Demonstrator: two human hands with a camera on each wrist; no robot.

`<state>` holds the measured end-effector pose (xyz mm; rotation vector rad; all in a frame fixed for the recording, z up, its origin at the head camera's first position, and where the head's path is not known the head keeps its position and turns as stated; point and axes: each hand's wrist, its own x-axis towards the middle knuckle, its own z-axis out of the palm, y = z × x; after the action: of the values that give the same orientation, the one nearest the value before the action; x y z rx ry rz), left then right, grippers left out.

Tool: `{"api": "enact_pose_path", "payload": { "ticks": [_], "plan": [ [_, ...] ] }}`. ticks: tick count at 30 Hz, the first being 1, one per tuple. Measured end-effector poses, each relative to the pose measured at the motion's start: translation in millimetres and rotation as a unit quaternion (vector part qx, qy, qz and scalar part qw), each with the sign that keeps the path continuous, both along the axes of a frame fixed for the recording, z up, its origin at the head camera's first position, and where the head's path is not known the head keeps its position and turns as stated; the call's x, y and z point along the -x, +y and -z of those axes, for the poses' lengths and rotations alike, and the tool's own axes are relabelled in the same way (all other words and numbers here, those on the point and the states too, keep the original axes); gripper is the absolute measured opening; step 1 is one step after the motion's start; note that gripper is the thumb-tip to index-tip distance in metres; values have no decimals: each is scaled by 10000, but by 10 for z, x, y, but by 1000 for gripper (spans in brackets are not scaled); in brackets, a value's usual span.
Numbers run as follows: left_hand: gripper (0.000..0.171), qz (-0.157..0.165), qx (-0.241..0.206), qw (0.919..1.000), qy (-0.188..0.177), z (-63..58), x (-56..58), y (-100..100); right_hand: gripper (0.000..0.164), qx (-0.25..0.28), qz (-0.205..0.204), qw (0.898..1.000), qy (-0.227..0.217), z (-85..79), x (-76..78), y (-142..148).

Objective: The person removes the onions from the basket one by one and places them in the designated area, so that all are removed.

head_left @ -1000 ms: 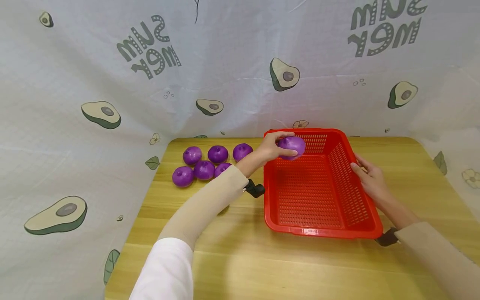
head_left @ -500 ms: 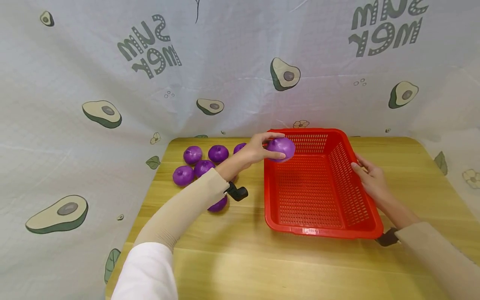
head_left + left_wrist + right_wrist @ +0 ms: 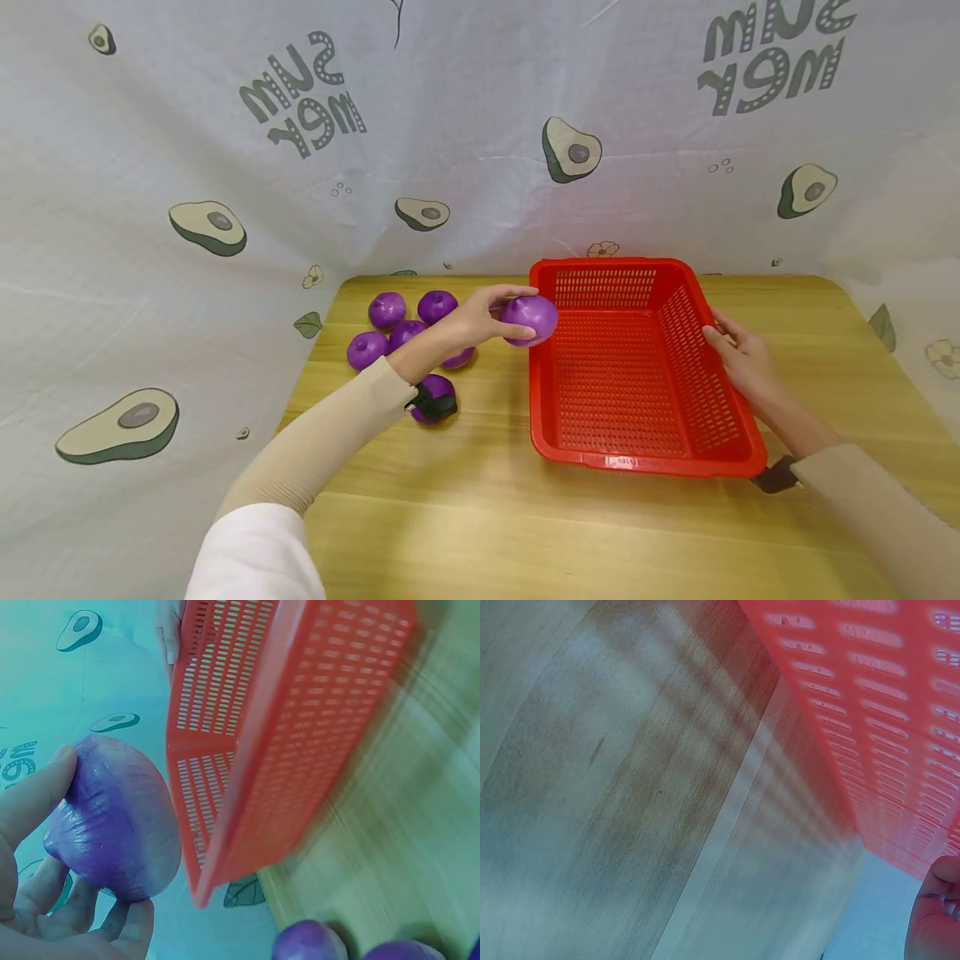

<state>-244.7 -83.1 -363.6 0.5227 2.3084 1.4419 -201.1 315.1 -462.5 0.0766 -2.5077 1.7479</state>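
A purple onion (image 3: 531, 320) is held between the thumb and fingers of my left hand (image 3: 476, 318), up by the left rim of a red plastic basket (image 3: 607, 462). The left wrist view shows this onion (image 3: 120, 817) close up, apart from the table, beside the slotted basket wall (image 3: 300, 742). My right hand (image 3: 746, 360) grips the basket's right rim, thumb on the inner side. Only part of that hand (image 3: 934, 915) appears at the edge of the right wrist view.
Several more purple onions (image 3: 367, 350) lie grouped on the wooden table (image 3: 480, 525) left of the basket, some partly hidden by my left arm. One onion (image 3: 437, 385) sits nearer, behind the wrist strap. A printed cloth (image 3: 480, 125) hangs behind the table.
My left hand has carried the onion leftward and slightly nearer, from over the basket to its left rim. The right hand and the basket stay put.
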Motion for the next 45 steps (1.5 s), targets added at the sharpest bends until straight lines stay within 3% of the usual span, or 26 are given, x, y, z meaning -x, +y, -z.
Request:
{"api": "enact_pose_path", "payload": {
  "ticks": [4,9,17,25,30,38,45],
  "plan": [
    [58,-56,-121,9999,-65,13,-70,-175,63,-2,1,10000,-12,8,3,2],
    [58,-187,129,9996,168,51,-129,-402,63,1,-27,10000,-29,17,12,3],
    [61,-546,41,9985,-91,146,-208,-713,63,-82,30,10000,-13,11,9,4],
    [60,-859,73,9963,-67,248,-296,-963,63,53,-32,10000,-47,19,1,7],
    [62,-1013,70,9948,-38,325,-362,-1138,62,139,-44,9999,27,17,12,13],
    [59,-1304,-336,9909,-16,478,-454,-1430,62,150,-22,9999,0,19,21,12],
    [61,-1598,-240,9867,-197,632,-542,-1616,61,86,21,10000,11,31,26,16]
  ]
}}
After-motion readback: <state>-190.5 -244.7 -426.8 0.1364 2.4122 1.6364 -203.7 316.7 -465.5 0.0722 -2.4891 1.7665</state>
